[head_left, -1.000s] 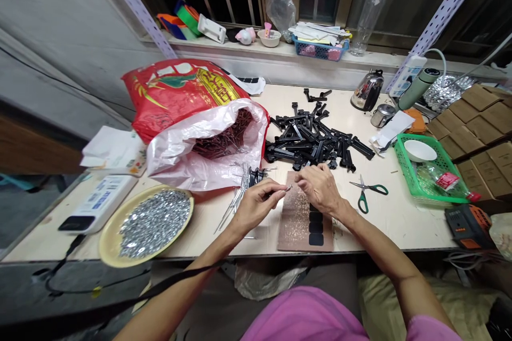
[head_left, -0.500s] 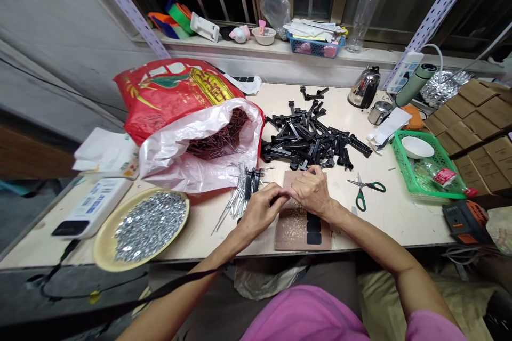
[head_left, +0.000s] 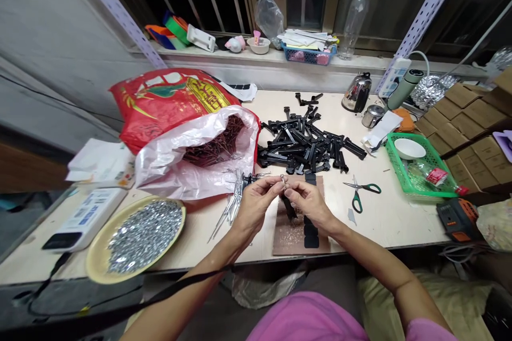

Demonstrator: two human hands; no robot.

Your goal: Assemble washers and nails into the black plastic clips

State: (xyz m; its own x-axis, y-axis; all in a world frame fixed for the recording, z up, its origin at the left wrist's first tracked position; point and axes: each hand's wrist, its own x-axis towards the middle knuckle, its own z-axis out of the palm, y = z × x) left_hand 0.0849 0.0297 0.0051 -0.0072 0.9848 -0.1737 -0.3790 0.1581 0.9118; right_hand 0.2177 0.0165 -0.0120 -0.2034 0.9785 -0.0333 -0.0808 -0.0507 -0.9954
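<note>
My left hand [head_left: 258,200] and my right hand [head_left: 311,203] meet fingertip to fingertip over a brown board [head_left: 286,237]. Between their pinched fingers a small shiny metal piece [head_left: 282,177] sticks up. A black plastic part [head_left: 288,208] hangs below the fingertips, partly hidden by them; whether it joins the metal piece I cannot tell. Black square pads [head_left: 311,235] form a row along the board's right side. Behind the hands spreads a heap of black plastic parts [head_left: 306,141]. Long metal rods [head_left: 231,205] lie beside my left hand.
At the left are a yellow bowl of small silvery pieces [head_left: 95,258] and a red sack [head_left: 160,109] of brownish rods. Green-handled scissors [head_left: 362,189] lie open at the right. Beyond them stand a green basket [head_left: 416,185], a kettle [head_left: 357,93] and cardboard boxes [head_left: 466,122].
My hands have drawn slightly apart and turned, so the metal piece and the black part now show between them. The whole view has shifted a little.
</note>
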